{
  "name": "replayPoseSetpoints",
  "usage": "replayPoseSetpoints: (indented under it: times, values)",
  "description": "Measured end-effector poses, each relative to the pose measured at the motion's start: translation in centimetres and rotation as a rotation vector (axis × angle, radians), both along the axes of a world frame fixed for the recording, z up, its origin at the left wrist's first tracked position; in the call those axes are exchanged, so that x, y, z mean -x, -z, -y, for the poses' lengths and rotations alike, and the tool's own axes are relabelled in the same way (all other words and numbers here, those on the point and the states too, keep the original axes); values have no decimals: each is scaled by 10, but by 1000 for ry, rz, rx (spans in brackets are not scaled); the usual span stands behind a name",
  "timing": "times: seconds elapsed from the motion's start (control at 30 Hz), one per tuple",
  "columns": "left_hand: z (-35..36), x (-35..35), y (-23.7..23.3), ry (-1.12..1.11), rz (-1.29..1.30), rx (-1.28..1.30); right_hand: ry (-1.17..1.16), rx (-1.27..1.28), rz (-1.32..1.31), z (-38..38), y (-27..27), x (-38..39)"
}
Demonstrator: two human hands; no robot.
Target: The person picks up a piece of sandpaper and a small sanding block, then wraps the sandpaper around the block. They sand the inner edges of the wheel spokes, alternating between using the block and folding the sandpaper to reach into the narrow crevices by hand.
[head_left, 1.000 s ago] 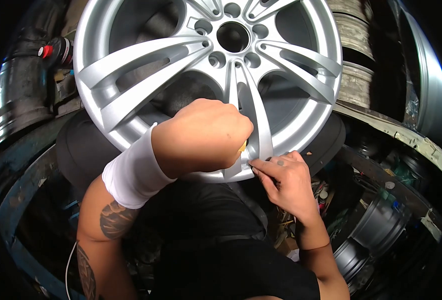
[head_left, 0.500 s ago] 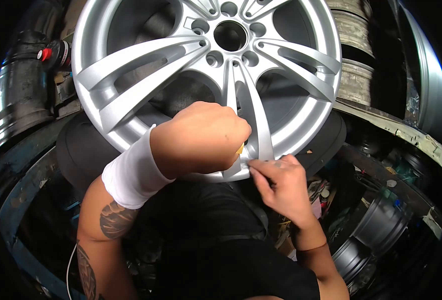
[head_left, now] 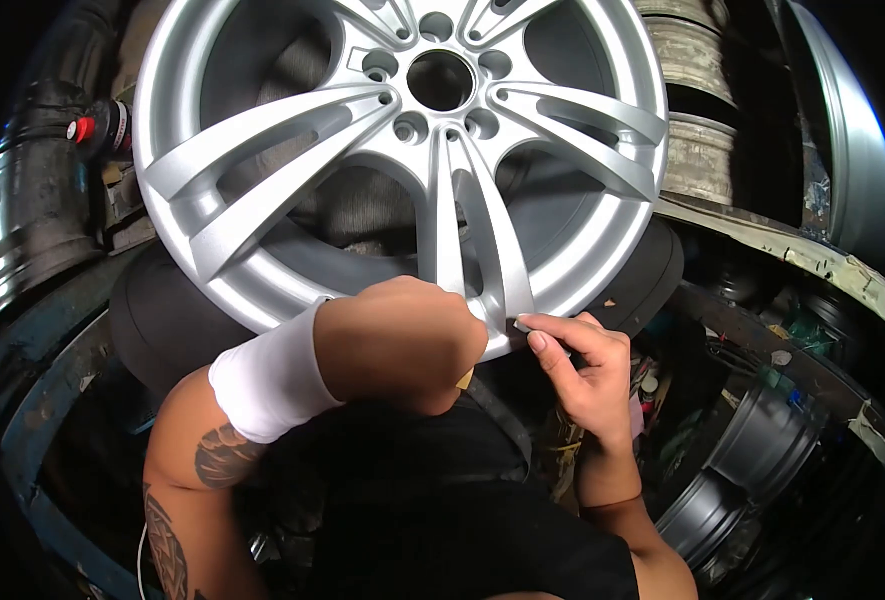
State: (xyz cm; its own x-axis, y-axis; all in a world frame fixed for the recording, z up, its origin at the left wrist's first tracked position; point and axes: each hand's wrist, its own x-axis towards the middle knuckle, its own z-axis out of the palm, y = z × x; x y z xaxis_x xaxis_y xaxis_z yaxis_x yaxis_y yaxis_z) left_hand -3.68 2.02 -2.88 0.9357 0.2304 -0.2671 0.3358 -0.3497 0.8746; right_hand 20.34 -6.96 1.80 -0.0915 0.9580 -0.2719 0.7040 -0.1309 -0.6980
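Note:
A large silver wheel rim [head_left: 452, 150] lies face up on a black cushioned support [head_left: 652, 275]. My left hand [head_left: 402, 345], with a white band at the wrist, is curled into a fist near the rim's lower edge. A small yellow thing [head_left: 465, 379] shows beneath its fingers, mostly hidden. My right hand [head_left: 582, 365] is at the rim's lower edge, right of the bottom spoke. Its thumb and forefinger are pinched around a small thing, too small to make out.
Metal wheel barrels [head_left: 697, 150] are stacked at the upper right. Dark rims [head_left: 762, 440] lie at the lower right. A black bottle with a red cap [head_left: 82, 129] stands at the left by a blue metal frame [head_left: 27, 400].
My left hand has moved down toward my body. My right hand has shifted slightly right and down. The rim appears slightly further left in the view.

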Motion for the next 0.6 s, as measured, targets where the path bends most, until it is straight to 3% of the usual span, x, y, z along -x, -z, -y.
replayPoseSetpoints:
  times: [0.2, 0.37, 0.6]
  values:
    - [-12, 5, -12, -7, 50, 33, -165, -21, 108, 0, 6, 1]
    - [-28, 13, -9, -219, 6, -130, -333, -193, 324, -2, 11, 19]
    - [-23, 10, 2, -231, 38, -168, -276, 21, 227, -2, 6, 22]
